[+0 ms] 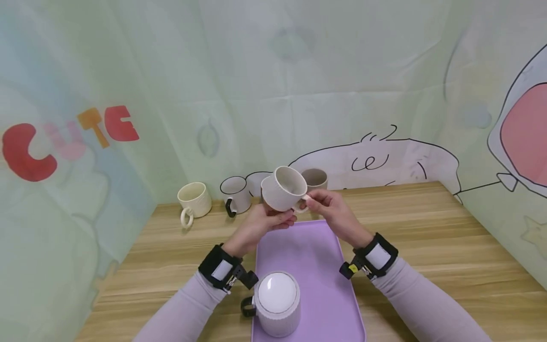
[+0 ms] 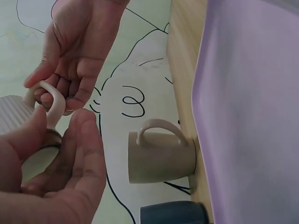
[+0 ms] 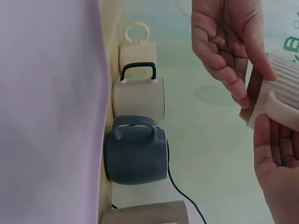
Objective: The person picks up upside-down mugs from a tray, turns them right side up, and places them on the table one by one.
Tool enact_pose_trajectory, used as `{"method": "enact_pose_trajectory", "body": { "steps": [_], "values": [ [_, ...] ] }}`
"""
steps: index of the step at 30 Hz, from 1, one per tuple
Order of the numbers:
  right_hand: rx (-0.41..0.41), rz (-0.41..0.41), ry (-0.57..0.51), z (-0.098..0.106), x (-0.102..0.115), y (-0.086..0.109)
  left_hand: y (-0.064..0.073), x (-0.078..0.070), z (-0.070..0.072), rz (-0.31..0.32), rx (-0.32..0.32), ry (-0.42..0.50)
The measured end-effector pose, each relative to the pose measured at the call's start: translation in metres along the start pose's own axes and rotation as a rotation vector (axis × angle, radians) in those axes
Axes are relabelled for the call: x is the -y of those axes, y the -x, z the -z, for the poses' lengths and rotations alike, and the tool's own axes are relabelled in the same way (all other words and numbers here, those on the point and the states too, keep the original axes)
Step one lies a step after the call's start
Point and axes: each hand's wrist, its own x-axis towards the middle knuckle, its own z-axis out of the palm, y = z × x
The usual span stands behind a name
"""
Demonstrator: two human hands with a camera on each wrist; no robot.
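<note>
A white ribbed mug (image 1: 279, 192) with a brown base is held tilted above the far end of a purple tray (image 1: 325, 285). My left hand (image 1: 260, 223) grips it low down, thumb on the ribbed side and fingers beneath the base. With thumb and fingers, my right hand (image 1: 335, 213) pinches the mug's handle (image 2: 55, 105). On the tray's near left part, a white mug (image 1: 278, 313) with a black handle stands upside down.
Behind the tray stand a cream mug (image 1: 196, 202), a white mug with black handle (image 1: 238, 194), a dark blue-grey mug (image 3: 135, 156) and a taupe mug (image 2: 161, 158). The held mug hides the blue-grey one in the head view. A printed cloth (image 1: 299, 109) hangs behind the wooden table (image 1: 410, 228).
</note>
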Motion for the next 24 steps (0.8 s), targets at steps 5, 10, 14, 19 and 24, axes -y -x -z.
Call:
{"method": "enact_pose_trajectory", "body": {
  "steps": [5, 10, 14, 19, 24],
  "values": [
    [-0.030, -0.004, -0.019, 0.000, 0.002, 0.001, 0.001, 0.000, 0.003, 0.000, 0.022, -0.058],
    [-0.049, -0.017, -0.035, 0.002, 0.003, 0.001, 0.003, 0.002, 0.013, -0.022, 0.057, -0.152],
    [-0.062, -0.026, -0.018, 0.004, 0.003, 0.001, 0.008, 0.010, 0.028, -0.024, 0.066, -0.222],
    [-0.074, -0.021, -0.004, 0.006, 0.005, 0.001, 0.014, 0.027, 0.046, 0.009, 0.014, -0.286],
    [-0.085, -0.012, -0.011, 0.010, 0.007, 0.000, 0.017, 0.038, 0.056, 0.010, -0.043, -0.353]
  ]
}}
